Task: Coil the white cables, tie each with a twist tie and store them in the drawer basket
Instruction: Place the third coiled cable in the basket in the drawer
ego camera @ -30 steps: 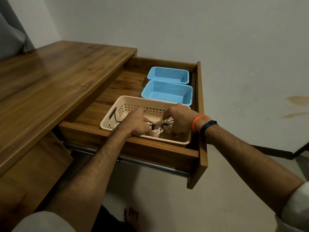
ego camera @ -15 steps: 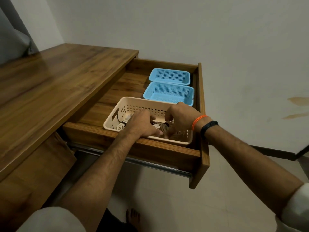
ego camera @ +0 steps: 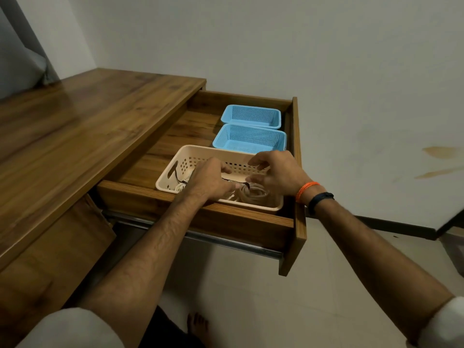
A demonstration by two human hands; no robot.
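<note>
At the left of the open drawer [ego camera: 296, 187], one coiled white cable [ego camera: 181, 186] lies in the left end of the beige basket [ego camera: 175, 159], a dark twist tie [ego camera: 177, 175] rising from it against the basket wall. The left hand [ego camera: 209, 182] is low inside the basket with fingers curled down over the cables; whether it pinches anything cannot be told, since the fingertips are hidden. To its right a second coil [ego camera: 253, 193], bound by a dark tie [ego camera: 246, 185], rests on the basket floor at the right end. The right hand [ego camera: 276, 172] hovers just above that coil, fingers spread and relaxed, gripping nothing. Judgement: the storing step is in hand; it is best done by laying each coil flat, side by side, ties uppermost, and releasing without snagging a loop. Count: two coils seen, a third possibly hidden beneath the left hand; two ties seen; one beige basket; two blue baskets [ego camera: 251, 139] behind it, nothing visible in them; two wristbands [ego camera: 315, 194] on the right wrist.
</note>
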